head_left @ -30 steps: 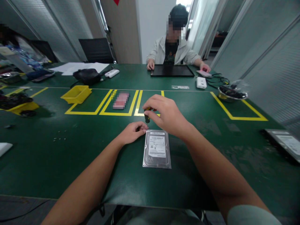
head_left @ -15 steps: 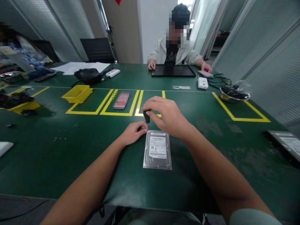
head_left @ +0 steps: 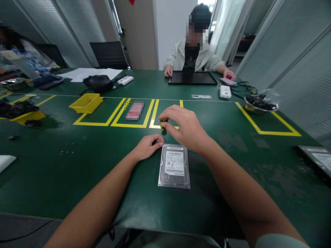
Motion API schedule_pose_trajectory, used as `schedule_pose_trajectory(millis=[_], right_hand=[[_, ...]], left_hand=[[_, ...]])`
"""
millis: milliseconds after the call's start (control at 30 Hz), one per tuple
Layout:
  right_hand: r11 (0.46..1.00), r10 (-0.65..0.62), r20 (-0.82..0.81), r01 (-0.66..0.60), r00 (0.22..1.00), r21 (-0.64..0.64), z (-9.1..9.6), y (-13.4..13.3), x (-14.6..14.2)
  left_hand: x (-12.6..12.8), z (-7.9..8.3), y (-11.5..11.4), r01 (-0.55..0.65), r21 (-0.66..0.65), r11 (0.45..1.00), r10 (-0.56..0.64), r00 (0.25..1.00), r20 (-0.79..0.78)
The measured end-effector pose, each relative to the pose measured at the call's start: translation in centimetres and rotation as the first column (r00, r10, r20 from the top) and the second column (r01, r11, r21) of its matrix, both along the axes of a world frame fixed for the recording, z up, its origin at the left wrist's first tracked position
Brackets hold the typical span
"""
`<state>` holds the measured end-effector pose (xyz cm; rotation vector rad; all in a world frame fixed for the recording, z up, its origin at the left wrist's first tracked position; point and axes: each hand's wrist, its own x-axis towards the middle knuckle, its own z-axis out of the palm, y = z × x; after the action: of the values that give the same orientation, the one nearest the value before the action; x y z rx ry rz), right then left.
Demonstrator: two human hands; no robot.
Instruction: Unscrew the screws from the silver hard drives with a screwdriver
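A silver hard drive with a white label lies flat on the green table in front of me. My right hand is closed round the handle of a short black-and-yellow screwdriver, held upright over the drive's far left corner. Its tip is hidden, so I cannot tell whether it touches a screw. At that same corner rests my left hand, fingers curled together, thumb and fingertips against the drive's edge. Whatever those fingertips pinch, if anything, is too small to make out.
Several tiny screws lie on the left. Beyond are a yellow bin, a pixelated pink phone and a metal bowl of dark parts. Another drive sits far right. Opposite, a person handles a black panel.
The screwdriver handle has turned in my right fingers; yellow now shows where it looked black. My left hand and the hard drive stay in place.
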<state>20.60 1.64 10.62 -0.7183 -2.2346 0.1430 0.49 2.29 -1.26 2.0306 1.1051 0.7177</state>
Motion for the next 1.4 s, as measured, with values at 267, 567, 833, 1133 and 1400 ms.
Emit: schedule_pose_trajectory(millis=[267,567,833,1133,1400], right_hand=[[1.0,0.017,-0.032,-0.017,0.999,-0.009,-0.15,0.05,0.04],[1.0,-0.001,-0.025,0.0,1.0,-0.015,0.04,0.04,0.01],[0.999,0.036,-0.014,-0.036,0.999,-0.002,-0.18,0.19,0.09],[0.999,-0.019,-0.051,0.017,0.999,-0.034,-0.18,0.07,0.05],[0.999,-0.034,-0.039,0.033,0.999,-0.028,-0.05,0.05,0.08]], left_hand=[[-0.03,-0.15,0.01,-0.004,0.005,1.0,0.004,1.0,-0.006],[0.07,0.26,-0.07,-0.001,-0.001,1.0,0.001,1.0,-0.022],[0.01,0.06,-0.03,-0.014,0.003,1.0,0.014,1.0,-0.019],[0.12,0.19,-0.08,-0.011,0.001,1.0,0.011,1.0,-0.018],[0.08,-0.03,-0.01,-0.009,-0.004,1.0,0.009,1.0,-0.02]])
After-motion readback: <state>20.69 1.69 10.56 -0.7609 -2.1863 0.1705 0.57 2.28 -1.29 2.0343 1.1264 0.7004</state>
